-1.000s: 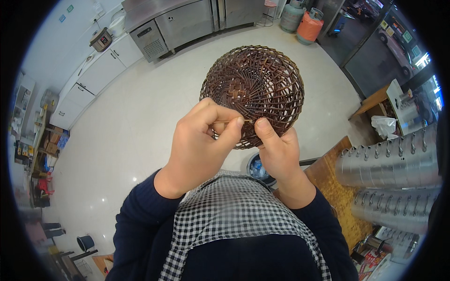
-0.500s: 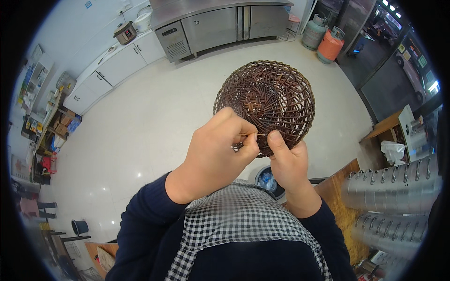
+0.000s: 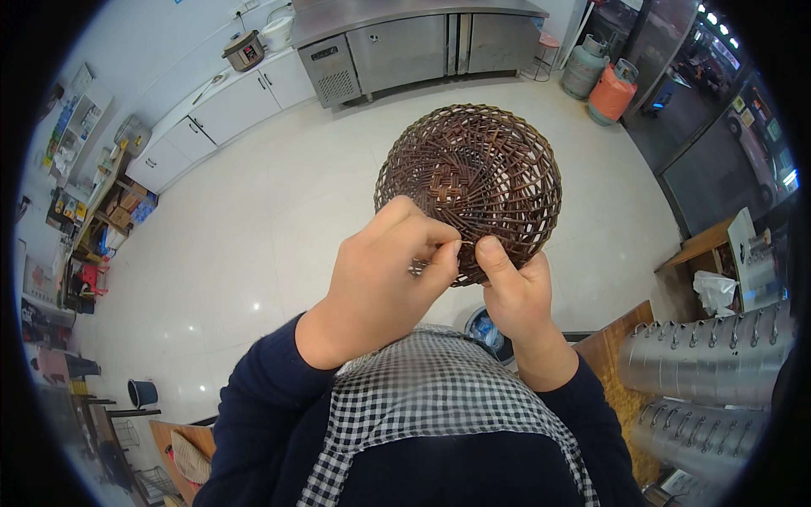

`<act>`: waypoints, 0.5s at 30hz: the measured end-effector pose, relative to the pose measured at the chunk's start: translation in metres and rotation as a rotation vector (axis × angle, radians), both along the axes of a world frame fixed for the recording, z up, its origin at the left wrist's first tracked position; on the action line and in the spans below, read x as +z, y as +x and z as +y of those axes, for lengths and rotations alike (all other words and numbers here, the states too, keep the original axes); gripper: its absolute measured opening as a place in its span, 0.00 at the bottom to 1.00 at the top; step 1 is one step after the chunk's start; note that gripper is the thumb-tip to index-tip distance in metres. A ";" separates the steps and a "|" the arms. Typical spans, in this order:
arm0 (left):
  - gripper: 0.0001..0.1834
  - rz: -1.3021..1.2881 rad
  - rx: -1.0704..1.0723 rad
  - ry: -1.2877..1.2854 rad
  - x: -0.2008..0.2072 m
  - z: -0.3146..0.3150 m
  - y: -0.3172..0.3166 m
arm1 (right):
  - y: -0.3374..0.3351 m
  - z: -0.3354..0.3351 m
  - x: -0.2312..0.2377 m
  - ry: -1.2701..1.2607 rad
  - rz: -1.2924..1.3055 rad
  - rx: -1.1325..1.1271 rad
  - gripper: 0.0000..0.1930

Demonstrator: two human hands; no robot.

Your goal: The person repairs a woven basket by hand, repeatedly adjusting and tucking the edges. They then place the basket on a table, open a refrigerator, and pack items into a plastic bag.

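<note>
A round basket [image 3: 498,169] of dark brown woven strips is held up in front of me, its woven base turned toward me. My right hand [image 3: 517,291] grips its near rim, the thumb pressed on the weave and the other fingers behind it, mostly hidden. My left hand [image 3: 384,266] pinches a thin light-brown strand [image 3: 466,244] between thumb and forefinger. That strand runs across to the spot by my right thumb. Whether it is part of the basket or a separate piece, I cannot tell.
A bin [image 3: 487,329] with blue plastic inside stands below the basket. Ribbed metal cylinders [image 3: 710,355] stand on the wooden table [image 3: 604,338] at right. Ahead are a steel counter [image 3: 405,55] and two gas cylinders [image 3: 611,93]. White cabinets [image 3: 236,106] line the left wall.
The view has shifted, so the room sits slightly lower and further right. Both hands keep their hold; the basket appears a little further left, and less of the strand shows between my hands.
</note>
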State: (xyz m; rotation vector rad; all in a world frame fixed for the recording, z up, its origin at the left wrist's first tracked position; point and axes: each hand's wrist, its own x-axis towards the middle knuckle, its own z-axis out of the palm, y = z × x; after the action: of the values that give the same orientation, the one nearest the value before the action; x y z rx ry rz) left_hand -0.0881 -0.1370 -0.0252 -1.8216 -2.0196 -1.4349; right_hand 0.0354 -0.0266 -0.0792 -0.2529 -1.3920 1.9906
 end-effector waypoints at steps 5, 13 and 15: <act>0.05 -0.113 0.030 -0.047 -0.002 0.000 0.001 | -0.001 0.001 -0.002 -0.003 0.002 0.011 0.14; 0.04 -0.446 -0.070 -0.038 -0.008 0.002 -0.026 | -0.017 -0.002 -0.003 -0.059 0.019 -0.020 0.14; 0.05 -0.362 -0.083 0.070 -0.007 0.000 -0.035 | -0.025 -0.006 -0.002 -0.060 -0.023 -0.015 0.15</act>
State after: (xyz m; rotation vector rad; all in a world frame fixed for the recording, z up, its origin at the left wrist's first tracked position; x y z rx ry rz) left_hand -0.1228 -0.1373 -0.0319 -1.7394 -2.0268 -1.9558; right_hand 0.0102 -0.0326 -0.0813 -0.3135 -1.3426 2.0246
